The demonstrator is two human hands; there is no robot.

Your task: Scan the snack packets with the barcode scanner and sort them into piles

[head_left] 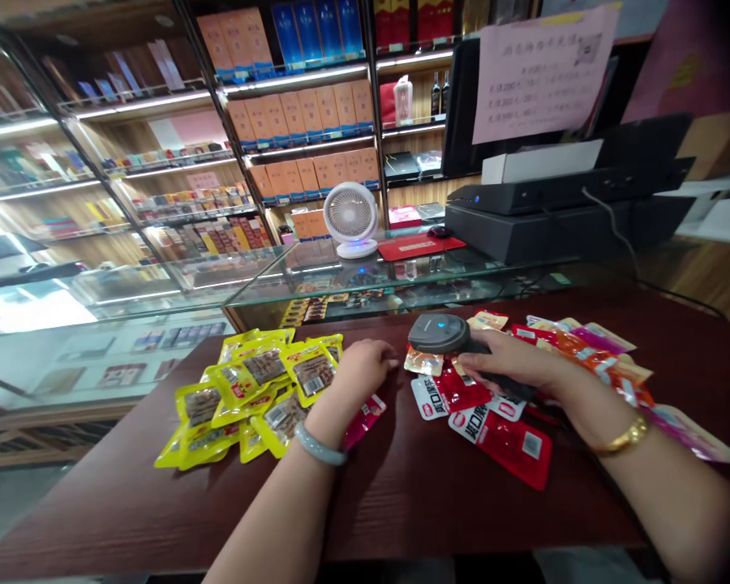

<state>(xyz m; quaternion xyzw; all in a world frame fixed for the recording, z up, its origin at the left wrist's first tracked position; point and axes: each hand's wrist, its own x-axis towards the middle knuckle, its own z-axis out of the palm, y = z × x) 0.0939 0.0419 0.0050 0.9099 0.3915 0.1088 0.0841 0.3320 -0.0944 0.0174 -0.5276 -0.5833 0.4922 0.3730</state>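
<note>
My right hand (511,357) is wrapped round the handle of a dark grey barcode scanner (439,332), whose head points left and shows a small blue light. Beneath it lie red-and-white snack packets (502,442) and a small orange-and-cream packet (424,361). My left hand (368,363) is low over the table, fingers loosely bent and pointing right; nothing shows in them. Beside it on the left is a heap of yellow snack packets (249,381) with barcodes. A pink packet (365,418) lies partly hidden by my left forearm.
More orange and purple packets (590,357) spread to the right on the dark red table (395,503). Behind stand a glass counter (268,280), a white fan (351,219), a red mat (419,245), and a black monitor (462,105) bearing a pink notice. Shelves of boxes line the back.
</note>
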